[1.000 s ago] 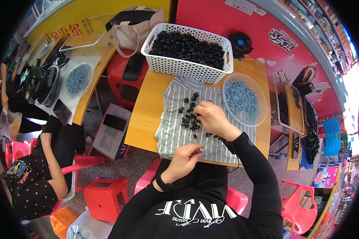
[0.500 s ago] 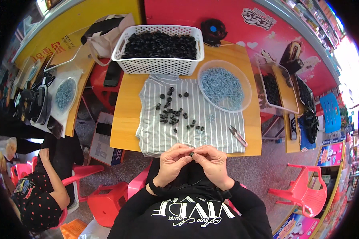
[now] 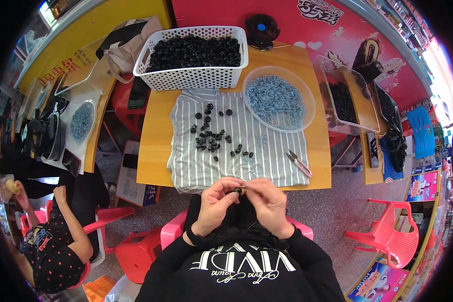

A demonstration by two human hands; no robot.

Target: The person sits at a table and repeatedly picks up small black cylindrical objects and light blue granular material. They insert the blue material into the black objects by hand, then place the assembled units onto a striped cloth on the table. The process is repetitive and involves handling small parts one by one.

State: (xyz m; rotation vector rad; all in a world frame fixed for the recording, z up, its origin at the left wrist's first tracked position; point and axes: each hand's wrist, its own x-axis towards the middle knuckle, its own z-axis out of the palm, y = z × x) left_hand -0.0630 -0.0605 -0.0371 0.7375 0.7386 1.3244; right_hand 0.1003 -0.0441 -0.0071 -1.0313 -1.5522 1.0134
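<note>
Just off the table's near edge, my left hand pinches a small round black part between thumb and fingers. My right hand is closed right beside that part, its fingertips slightly blurred; what they grip cannot be made out. Beyond my hands, a grey-and-white striped cloth covers the tabletop, with several loose black parts scattered on it. Thread snips with a pink handle lie at the cloth's right side. A few small clear-blue pieces rest near the black parts.
A white perforated basket full of black parts stands at the back. Right of it is a clear round tub of small bluish pieces. A black fan sits behind. Another person sits at left; a pink chair stands at right.
My right hand has shifted slightly up and right and its fingers are now blurred. The black part remains in my left fingers, turned to show more of it. The whole view has shifted a little.
</note>
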